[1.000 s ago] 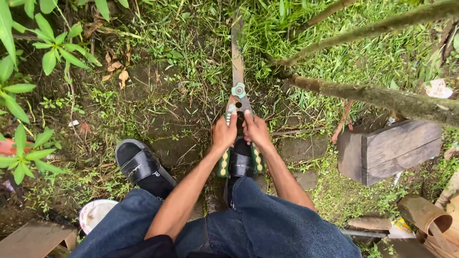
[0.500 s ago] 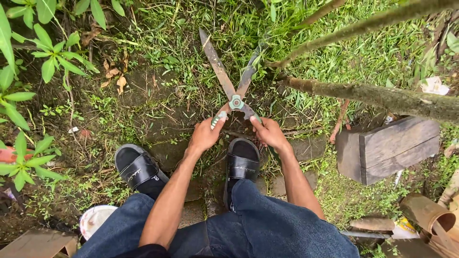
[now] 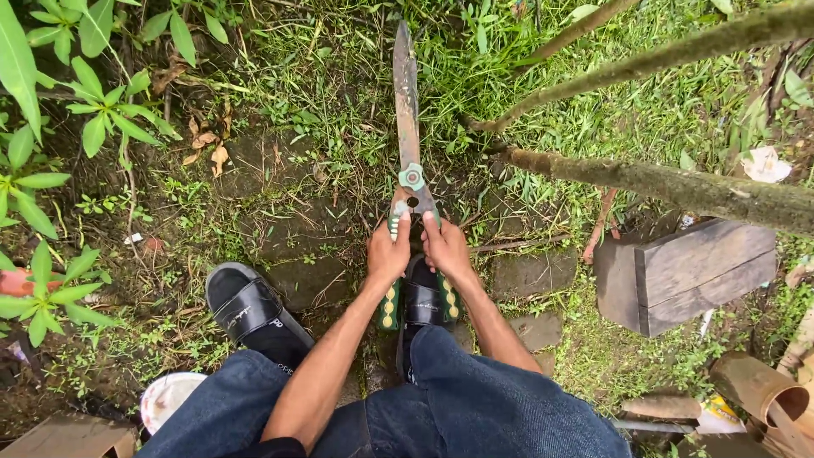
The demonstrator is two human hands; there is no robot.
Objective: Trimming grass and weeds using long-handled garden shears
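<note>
Mossy branch (image 3: 678,187) lying to the right of the garden shears (image 3: 409,144), shears closed and pointing away over the grass, left hand (image 3: 388,254) and right hand (image 3: 443,248) side by side, fingers wrapped tight around the green handles, black sandal (image 3: 250,309) to the left below the shears

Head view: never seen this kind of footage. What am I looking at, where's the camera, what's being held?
There is no machine here: a person works with two bare hands, and the one camera sits on their head, looking down past their jeans and black sandals. The left hand and right hand each grip a green handle of a pair of garden shears, blades shut and pointing away over the grass. On the ground are flat stones, dirt and dry leaves. A mossy branch crosses at right above a wooden block. Leafy plants stand at left.
</note>
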